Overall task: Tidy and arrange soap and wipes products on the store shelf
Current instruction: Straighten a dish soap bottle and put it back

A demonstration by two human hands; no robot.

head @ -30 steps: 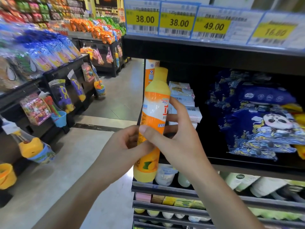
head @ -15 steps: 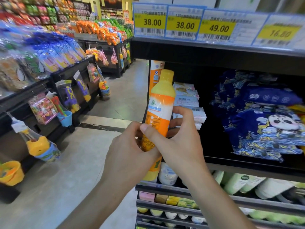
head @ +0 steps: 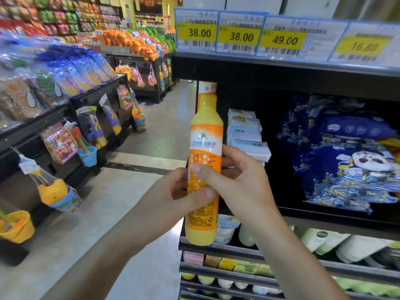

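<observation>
Both hands' fingers clamped on the yellow bottle (head: 204, 161): left hand (head: 173, 195) wraps its lower label, right hand (head: 242, 187) grips the middle. Bottle upright, held before the shelf (head: 324, 217); wipes packs (head: 246, 135) stacked just behind.

— What is that yellow bottle (head: 204, 169) looking like to you?
— Smooth plastic, its orange label shining a little.
— And the pale wipes packs (head: 246, 135)?
— Soft film wrap, glinting slightly. The blue panda packs (head: 346, 167) are showing glossy, crinkled film.
— The shelf (head: 281, 74)?
— Looking like dark matt metal, with price tags (head: 238, 35) sitting as paper behind clear glossy plastic.
</observation>
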